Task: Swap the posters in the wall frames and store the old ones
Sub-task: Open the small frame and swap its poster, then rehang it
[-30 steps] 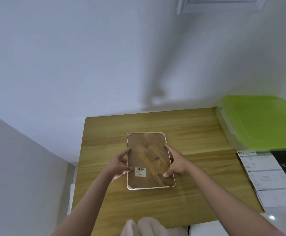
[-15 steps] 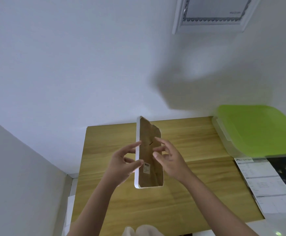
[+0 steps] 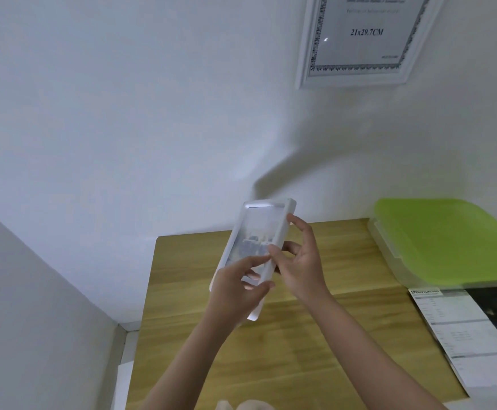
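Observation:
A small white picture frame [image 3: 259, 229] is held up above the wooden table [image 3: 300, 335], its glass front now facing me with a blurred grey picture inside. My left hand [image 3: 235, 288] grips its lower left part, thumb across the front. My right hand [image 3: 300, 261] holds its right edge with fingertips on the front and side. A larger white frame [image 3: 365, 39] hangs on the wall at the upper right, showing a bordered sheet printed "21x29.7CM".
A clear storage box with a lime green lid [image 3: 448, 244] sits at the table's right back. Printed sheets [image 3: 472, 335] lie in front of it on the right. The white wall [image 3: 123, 128] stands close behind the table, a corner at the left.
The small frame was lifted off the table, where it lay with its brown back up, and turned over; its front now faces me. The camera tilted up, showing more of the wall frame.

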Available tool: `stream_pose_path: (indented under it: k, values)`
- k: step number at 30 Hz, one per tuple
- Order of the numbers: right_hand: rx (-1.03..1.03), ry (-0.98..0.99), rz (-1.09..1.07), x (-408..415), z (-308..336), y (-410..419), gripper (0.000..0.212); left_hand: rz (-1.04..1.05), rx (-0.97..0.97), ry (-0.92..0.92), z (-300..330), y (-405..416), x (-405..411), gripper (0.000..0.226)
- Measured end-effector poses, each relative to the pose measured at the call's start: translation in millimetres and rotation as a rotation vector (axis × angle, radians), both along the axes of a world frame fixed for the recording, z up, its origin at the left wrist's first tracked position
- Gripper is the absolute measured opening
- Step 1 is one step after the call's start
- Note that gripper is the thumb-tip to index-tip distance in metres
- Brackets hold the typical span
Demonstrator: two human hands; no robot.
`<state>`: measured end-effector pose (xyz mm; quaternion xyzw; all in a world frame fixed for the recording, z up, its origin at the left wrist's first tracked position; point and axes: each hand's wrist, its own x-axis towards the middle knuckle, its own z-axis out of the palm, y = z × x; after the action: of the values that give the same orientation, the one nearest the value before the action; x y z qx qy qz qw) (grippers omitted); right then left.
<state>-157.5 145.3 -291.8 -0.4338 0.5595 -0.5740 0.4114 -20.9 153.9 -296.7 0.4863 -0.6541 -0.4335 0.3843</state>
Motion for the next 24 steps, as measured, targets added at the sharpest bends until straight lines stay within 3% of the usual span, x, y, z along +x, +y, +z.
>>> stream_pose_path:
  k: [4, 8, 10, 16, 24]
  values:
    - [0.033, 0.041, -0.095, -4, -4, -4, 0.053, -0.052, -0.038, -0.09, -9, -4, 5, 0.036]
    - [-0.003, 0.077, -0.136, -17, -3, -3, 0.042, 0.284, -0.064, -0.432, -28, -13, 23, 0.037]
    - [-0.037, 0.091, -0.14, -26, -1, -2, 0.039, 0.319, -0.003, -0.351, -27, -16, 33, 0.034]
    - [-0.078, 0.066, -0.133, -62, 16, -9, 0.031, 0.084, 0.152, 0.161, -8, -24, 22, 0.046]
    - [-0.144, 0.181, 0.085, -151, 67, -20, 0.05, 0.067, 0.063, 0.368, 49, -45, -53, 0.041]
